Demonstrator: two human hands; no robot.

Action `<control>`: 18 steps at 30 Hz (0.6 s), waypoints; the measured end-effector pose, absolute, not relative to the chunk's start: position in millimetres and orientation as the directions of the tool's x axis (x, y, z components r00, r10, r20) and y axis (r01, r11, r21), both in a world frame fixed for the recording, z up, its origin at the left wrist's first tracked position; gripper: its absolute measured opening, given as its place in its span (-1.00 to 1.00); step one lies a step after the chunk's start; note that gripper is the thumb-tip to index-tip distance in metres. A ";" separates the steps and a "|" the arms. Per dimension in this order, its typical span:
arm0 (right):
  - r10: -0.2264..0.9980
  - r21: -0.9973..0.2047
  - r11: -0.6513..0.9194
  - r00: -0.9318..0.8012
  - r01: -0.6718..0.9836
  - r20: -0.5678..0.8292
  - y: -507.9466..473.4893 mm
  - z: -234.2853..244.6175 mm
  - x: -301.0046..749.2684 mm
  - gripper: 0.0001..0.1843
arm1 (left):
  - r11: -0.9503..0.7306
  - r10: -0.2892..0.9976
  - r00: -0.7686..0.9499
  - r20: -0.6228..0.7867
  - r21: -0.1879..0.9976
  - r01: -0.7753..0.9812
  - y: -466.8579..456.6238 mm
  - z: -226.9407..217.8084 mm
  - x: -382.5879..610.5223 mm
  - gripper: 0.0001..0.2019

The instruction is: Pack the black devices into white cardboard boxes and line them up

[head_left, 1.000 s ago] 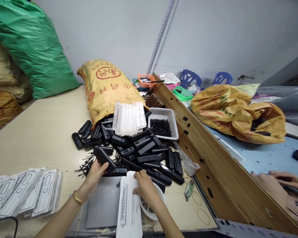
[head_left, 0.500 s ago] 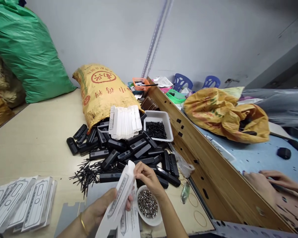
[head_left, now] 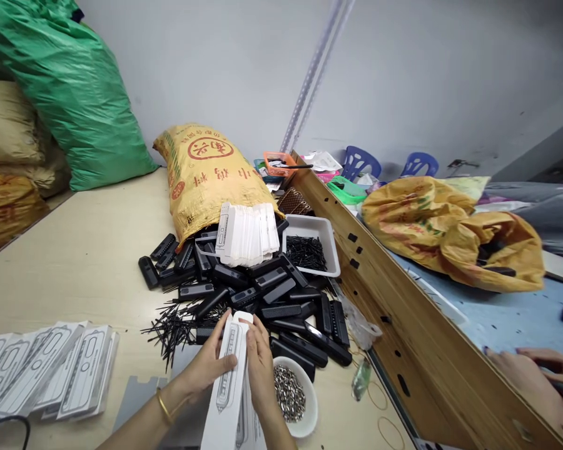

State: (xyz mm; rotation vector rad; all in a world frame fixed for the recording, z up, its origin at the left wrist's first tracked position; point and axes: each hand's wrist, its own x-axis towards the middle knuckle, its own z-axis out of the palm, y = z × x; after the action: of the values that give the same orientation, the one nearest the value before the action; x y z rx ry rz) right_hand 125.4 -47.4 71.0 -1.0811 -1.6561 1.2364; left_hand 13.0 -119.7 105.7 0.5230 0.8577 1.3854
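Note:
A long white printed carton (head_left: 226, 381) stands tilted between my two hands at the bottom centre. My left hand (head_left: 214, 357) grips its left side, thumb across the printed face. On the opposite side, my right hand (head_left: 259, 359) wraps the carton near its top end. Part of another printed white sheet or carton shows beneath it. Just right of my right hand is a white bowl (head_left: 311, 400) full of small shiny metal parts. Beyond both hands lies a heap of black plastic casings (head_left: 281, 290), with thin black strips (head_left: 169, 331) spread at its left.
Printed cartons (head_left: 82, 375) lie stacked at the left. A yellow sack (head_left: 201, 169) spills over the heap, with flat white cartons (head_left: 248, 231) on top. A grey-white tray (head_left: 329, 244) holds black pieces. A wooden divider (head_left: 356, 275) runs along the right; another person's hands (head_left: 535, 375) are beyond it.
My right hand has moved from the carton's upper flap down onto its side. The carton's top now looks closed, and it stands more upright. The view has shifted slightly left.

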 end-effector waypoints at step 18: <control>0.819 -0.825 -0.463 -0.513 -0.325 -0.257 -43.1 90.8 92.0 -0.75 | 0.316 0.884 -0.396 -0.250 0.942 0.110 -127.9 95.8 7.4 -0.05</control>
State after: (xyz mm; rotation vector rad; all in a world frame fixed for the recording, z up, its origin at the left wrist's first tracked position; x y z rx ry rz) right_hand 92.0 -43.1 90.8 -0.8596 -0.9525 2.0264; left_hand 7.4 -127.9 95.8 0.8967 1.7445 1.1618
